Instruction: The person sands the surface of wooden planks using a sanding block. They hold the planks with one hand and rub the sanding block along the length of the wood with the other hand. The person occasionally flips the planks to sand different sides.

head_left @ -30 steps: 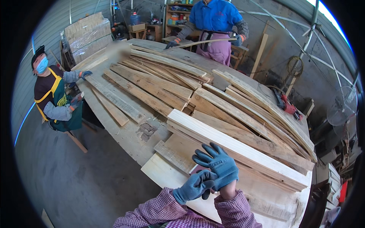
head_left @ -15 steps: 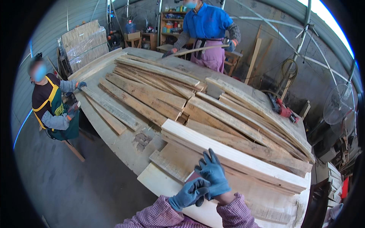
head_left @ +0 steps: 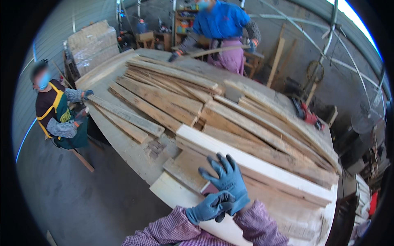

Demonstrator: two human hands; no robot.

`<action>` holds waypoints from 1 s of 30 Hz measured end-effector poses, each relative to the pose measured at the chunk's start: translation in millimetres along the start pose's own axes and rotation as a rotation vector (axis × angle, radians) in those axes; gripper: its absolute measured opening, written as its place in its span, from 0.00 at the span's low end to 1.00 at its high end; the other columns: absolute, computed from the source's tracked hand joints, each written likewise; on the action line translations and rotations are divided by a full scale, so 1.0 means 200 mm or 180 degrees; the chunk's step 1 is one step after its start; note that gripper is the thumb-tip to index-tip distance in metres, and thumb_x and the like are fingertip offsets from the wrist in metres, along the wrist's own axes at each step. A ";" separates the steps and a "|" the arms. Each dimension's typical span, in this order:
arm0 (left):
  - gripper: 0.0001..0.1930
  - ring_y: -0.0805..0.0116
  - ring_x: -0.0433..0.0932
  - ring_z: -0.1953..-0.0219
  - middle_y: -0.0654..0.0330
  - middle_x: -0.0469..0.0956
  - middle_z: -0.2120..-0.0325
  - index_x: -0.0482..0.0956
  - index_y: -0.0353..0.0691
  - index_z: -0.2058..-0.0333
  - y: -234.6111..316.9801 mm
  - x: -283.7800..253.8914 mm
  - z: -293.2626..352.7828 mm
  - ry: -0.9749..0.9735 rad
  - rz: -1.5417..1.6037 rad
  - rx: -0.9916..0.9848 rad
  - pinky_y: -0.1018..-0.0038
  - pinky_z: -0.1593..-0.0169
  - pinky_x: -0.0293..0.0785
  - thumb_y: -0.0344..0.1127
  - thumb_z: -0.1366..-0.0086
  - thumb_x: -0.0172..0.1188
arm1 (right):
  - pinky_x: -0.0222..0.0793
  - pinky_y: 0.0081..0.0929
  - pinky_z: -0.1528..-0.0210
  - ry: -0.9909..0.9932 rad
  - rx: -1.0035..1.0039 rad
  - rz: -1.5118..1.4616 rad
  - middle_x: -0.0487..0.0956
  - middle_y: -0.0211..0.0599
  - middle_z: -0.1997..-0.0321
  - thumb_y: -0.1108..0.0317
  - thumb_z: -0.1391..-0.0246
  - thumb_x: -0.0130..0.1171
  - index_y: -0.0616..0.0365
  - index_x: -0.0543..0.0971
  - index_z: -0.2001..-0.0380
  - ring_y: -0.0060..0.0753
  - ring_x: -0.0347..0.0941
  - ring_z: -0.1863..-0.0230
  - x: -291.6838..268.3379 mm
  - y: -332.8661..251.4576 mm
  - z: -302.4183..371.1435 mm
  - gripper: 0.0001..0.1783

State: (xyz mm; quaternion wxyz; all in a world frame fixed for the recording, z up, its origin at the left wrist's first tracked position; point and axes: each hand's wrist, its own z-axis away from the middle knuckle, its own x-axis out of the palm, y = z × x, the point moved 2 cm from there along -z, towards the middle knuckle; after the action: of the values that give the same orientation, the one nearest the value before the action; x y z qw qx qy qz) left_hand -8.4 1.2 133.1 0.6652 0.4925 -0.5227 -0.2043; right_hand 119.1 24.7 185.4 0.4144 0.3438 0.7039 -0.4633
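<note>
Our left hand (head_left: 210,207) pinches the right glove (head_left: 240,198) at one o'clock; our wide-spread right hand (head_left: 230,183) points to eleven.

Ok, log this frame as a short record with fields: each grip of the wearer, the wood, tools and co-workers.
Left grip: gloved, closed on the right glove near its wrist
Right grip: gloved, fingers spread, holding nothing
Nearest wood: pale stacked boards, just beyond
Other wood: rough planks across the table
Tool: red power tool, far right
Left co-worker: green apron, one hand at a plank's end
Far co-worker: blue shirt, holding a thin strip
</note>
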 end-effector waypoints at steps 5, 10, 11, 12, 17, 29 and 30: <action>0.11 0.78 0.72 0.82 0.60 0.80 0.68 0.69 0.37 0.52 0.02 0.05 0.04 -0.0261 -0.0285 -0.0702 0.82 0.77 0.68 0.36 0.28 0.55 | 0.36 0.71 0.29 0.0654 0.0310 0.0966 0.48 0.52 0.25 0.50 0.69 0.79 0.37 0.59 0.31 0.65 0.41 0.25 -0.03 0.03 0.08 0.60; 0.11 0.76 0.74 0.85 0.58 0.82 0.72 0.77 0.35 0.60 0.01 -0.04 0.09 0.0207 -0.0244 -0.0796 0.84 0.81 0.66 0.38 0.30 0.58 | 0.39 0.69 0.28 0.0842 0.0199 0.0731 0.51 0.50 0.26 0.55 0.67 0.78 0.39 0.61 0.32 0.62 0.44 0.25 0.00 -0.01 0.07 0.56; 0.13 0.74 0.75 0.85 0.56 0.83 0.74 0.79 0.33 0.56 0.06 -0.07 0.09 0.0471 -0.0330 -0.0647 0.82 0.81 0.67 0.37 0.30 0.58 | 0.40 0.68 0.28 0.0911 0.0233 0.0733 0.54 0.49 0.26 0.58 0.64 0.76 0.41 0.64 0.34 0.60 0.46 0.25 0.00 -0.01 0.07 0.51; 0.14 0.75 0.76 0.83 0.56 0.83 0.71 0.80 0.34 0.55 0.07 -0.15 0.12 0.0701 -0.0273 -0.0376 0.83 0.80 0.67 0.39 0.30 0.59 | 0.41 0.67 0.28 0.0766 0.0185 0.1011 0.55 0.48 0.27 0.58 0.65 0.76 0.41 0.66 0.35 0.59 0.47 0.25 -0.01 -0.01 0.07 0.49; 0.17 0.78 0.78 0.67 0.60 0.79 0.64 0.81 0.35 0.51 0.26 -0.25 0.09 0.1929 -0.1566 0.1639 0.83 0.66 0.75 0.23 0.40 0.66 | 0.46 0.58 0.26 0.0093 -0.0181 0.1810 0.64 0.45 0.31 0.58 0.64 0.75 0.45 0.74 0.42 0.52 0.52 0.26 0.01 -0.03 0.06 0.41; 0.17 0.70 0.79 0.63 0.60 0.73 0.64 0.84 0.40 0.57 0.33 -0.11 -0.11 0.1348 -0.3437 0.1638 0.77 0.63 0.76 0.27 0.47 0.74 | 0.42 0.42 0.22 -0.0004 0.0215 0.0923 0.62 0.37 0.28 0.60 0.38 0.53 0.50 0.62 0.33 0.38 0.53 0.26 0.00 -0.05 0.08 0.31; 0.14 0.69 0.80 0.65 0.60 0.73 0.65 0.83 0.39 0.60 0.34 -0.09 -0.12 0.1342 -0.3559 0.1608 0.76 0.64 0.76 0.26 0.46 0.73 | 0.42 0.40 0.22 -0.0089 0.0137 0.1243 0.62 0.37 0.28 0.60 0.37 0.53 0.50 0.61 0.32 0.38 0.53 0.26 -0.02 -0.06 0.08 0.31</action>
State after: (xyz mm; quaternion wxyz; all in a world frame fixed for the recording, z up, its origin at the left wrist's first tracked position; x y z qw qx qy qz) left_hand -10.1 55.8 183.6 0.4104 0.8612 -0.0775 -0.2896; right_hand 114.9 5.9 190.5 0.4986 0.4761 0.6080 -0.3937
